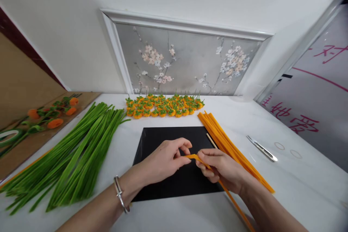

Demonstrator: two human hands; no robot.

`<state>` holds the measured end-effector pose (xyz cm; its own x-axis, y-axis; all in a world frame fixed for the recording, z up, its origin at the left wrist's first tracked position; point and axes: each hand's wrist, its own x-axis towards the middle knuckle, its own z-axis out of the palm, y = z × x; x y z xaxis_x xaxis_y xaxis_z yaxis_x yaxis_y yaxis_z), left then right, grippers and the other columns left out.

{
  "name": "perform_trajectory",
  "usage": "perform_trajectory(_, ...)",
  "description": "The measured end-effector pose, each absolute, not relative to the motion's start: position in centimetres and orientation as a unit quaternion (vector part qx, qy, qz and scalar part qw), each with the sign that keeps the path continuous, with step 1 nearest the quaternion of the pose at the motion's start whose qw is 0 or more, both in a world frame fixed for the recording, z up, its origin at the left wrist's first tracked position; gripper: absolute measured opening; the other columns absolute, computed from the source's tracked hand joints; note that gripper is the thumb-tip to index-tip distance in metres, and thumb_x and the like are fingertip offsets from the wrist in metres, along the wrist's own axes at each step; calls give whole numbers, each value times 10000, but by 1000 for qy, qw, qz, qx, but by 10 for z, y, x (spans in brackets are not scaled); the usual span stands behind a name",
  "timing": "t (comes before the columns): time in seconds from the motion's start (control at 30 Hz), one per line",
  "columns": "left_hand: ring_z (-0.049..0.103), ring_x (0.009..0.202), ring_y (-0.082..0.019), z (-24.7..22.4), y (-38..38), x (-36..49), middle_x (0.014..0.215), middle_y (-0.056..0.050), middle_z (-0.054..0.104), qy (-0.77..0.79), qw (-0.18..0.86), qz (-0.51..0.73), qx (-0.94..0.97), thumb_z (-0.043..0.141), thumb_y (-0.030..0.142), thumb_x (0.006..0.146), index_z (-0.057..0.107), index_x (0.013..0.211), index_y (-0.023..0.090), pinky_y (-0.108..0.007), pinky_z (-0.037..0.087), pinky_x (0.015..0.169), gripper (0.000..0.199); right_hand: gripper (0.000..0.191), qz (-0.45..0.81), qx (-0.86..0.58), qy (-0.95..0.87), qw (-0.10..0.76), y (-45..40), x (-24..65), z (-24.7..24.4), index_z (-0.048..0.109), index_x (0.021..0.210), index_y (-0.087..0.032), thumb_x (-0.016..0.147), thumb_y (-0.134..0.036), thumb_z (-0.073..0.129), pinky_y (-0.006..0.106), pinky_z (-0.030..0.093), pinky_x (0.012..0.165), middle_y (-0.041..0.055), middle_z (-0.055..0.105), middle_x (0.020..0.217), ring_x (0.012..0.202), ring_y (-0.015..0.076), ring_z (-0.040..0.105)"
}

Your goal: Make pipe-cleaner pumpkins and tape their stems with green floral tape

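One long orange pipe cleaner [231, 200] runs from between my hands down past the black mat's right corner. My right hand [221, 166] pinches it close to its upper end, thumb on top and fingers curled beneath. At the short bent tip, my left hand [163, 159] has its thumb against the orange fuzz, with the fingers curled round above it. Both hands are over the black mat [160, 137]. To the right lies a bundle of orange pipe cleaners [231, 148], with a thin wooden stick [211, 140] beside it.
Green pipe cleaners [81, 152] lie in a large pile on the left. Several rows of small orange pumpkin-like pieces [163, 107] stand along the back wall. Tweezers [262, 148] rest at the right. Green tape [11, 136] and orange flowers [56, 123] are on cardboard at far left.
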<state>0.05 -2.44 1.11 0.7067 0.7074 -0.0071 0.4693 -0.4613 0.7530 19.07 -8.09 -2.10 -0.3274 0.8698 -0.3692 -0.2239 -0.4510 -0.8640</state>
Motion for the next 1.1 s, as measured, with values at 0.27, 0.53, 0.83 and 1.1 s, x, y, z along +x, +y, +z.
perform_trajectory(0.27, 499, 599, -97, 18, -21, -2, 707, 28, 607, 359, 393, 144, 834, 583, 209, 762, 695, 893, 195, -203, 353, 542, 173, 244, 429, -547, -631, 345, -85, 192, -17, 631, 917, -186, 875, -397, 517, 224, 267, 497, -46, 409, 617, 558, 101, 356)
perform_trajectory(0.53, 542, 627, -90, 17, -19, -3, 739, 20, 603, 346, 350, 168, 854, 608, 245, 804, 752, 839, 247, -209, 362, 578, 148, 248, 358, -548, -679, 333, -87, 192, -18, 678, 862, -198, 905, -338, 478, 243, 387, 594, 1, 608, 735, 666, 134, 510)
perform_trajectory(0.83, 600, 718, -133, 4, -11, -1, 815, -20, 662, 382, 335, 241, 827, 584, 241, 825, 735, 811, 186, -224, 422, 657, 162, 227, 122, -658, -685, 288, -71, 217, -39, 646, 913, -199, 917, -218, 420, 296, 460, 619, 56, 674, 801, 699, 188, 640)
perform_trajectory(1.1, 647, 891, -183, -2, -5, -8, 1017, -36, 718, 389, 347, 206, 828, 561, 247, 821, 689, 1063, 193, -264, 463, 786, 279, 207, -50, -784, -617, 52, -71, 216, -33, 613, 755, -191, 900, -286, 499, 284, 375, 478, 85, 669, 790, 632, 232, 670)
